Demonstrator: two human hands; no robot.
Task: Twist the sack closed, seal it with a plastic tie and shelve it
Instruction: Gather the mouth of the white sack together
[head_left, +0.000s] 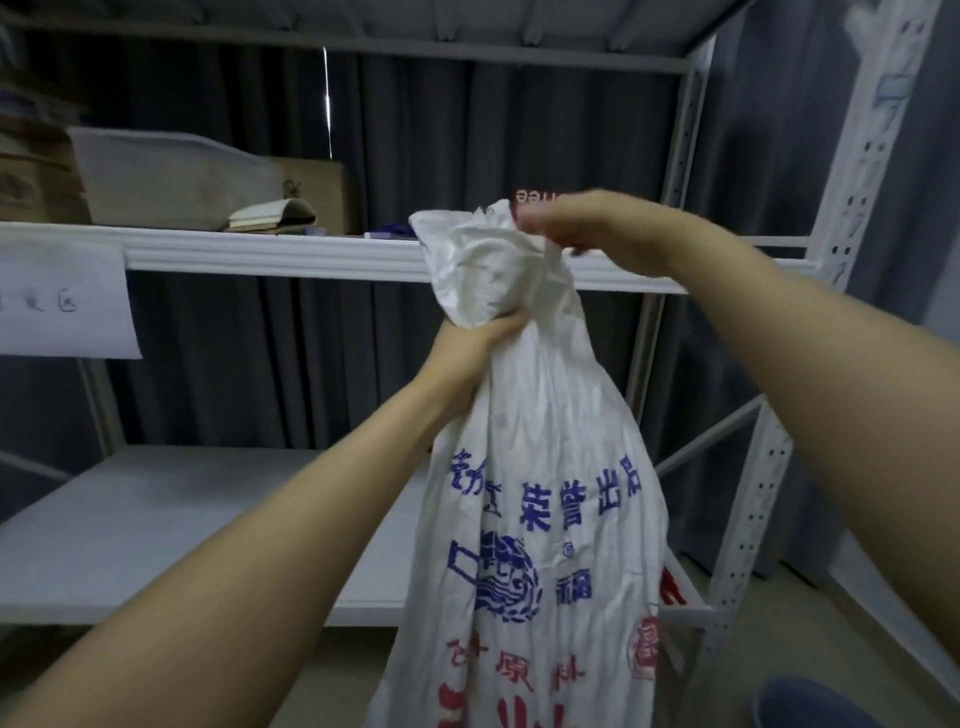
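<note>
Left hand (480, 340) curled tight round the gathered neck of the sack (545, 493). Right hand (576, 228) just above, blurred, fingers pinching the crumpled white top. Sack held upright in the air in front of the shelving, blue and red print facing out, bottom cut off by the frame. Behind its top, middle shelf (260, 254) with a white bin (171, 176) and cardboard boxes (36, 176). Lower shelf (156, 519) behind the left forearm. Paper label (57, 306) hanging off the middle shelf's edge, far left.
</note>
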